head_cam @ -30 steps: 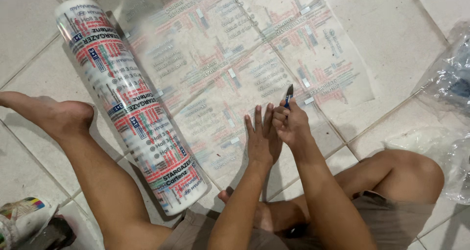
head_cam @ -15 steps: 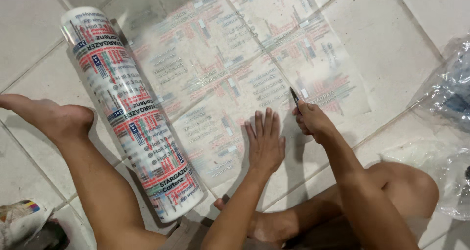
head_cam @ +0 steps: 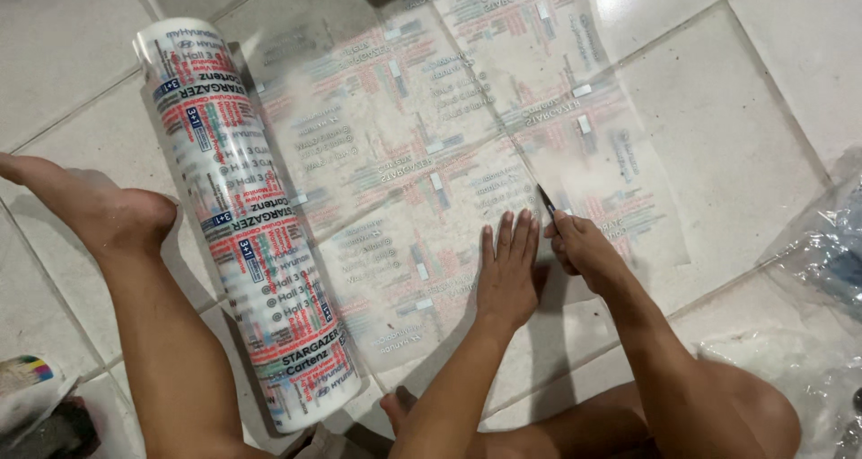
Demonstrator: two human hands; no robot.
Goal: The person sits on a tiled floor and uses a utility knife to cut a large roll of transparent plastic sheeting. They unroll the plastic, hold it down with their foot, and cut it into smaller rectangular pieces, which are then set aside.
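Observation:
A sheet of clear printed film (head_cam: 431,154) lies unrolled on the white tiled floor, still joined to its roll (head_cam: 247,225) at the left. My left hand (head_cam: 507,275) presses flat on the film, fingers together and pointing away from me. Just right of it, my right hand (head_cam: 579,243) grips a small dark-bladed cutter (head_cam: 546,198), its tip touching the film along a line running toward the top of the sheet. My left leg and foot (head_cam: 99,212) rest beside the roll.
Crumpled clear plastic wrap (head_cam: 826,270) lies on the floor at the right edge. A small printed object (head_cam: 27,387) sits at the lower left corner. My right knee (head_cam: 736,405) is bent at the lower right. Bare tile (head_cam: 763,91) extends beyond the film's far right side.
My right hand has moved apart from the left and brought the cutter tip down onto the film. My left hand has flattened on the sheet.

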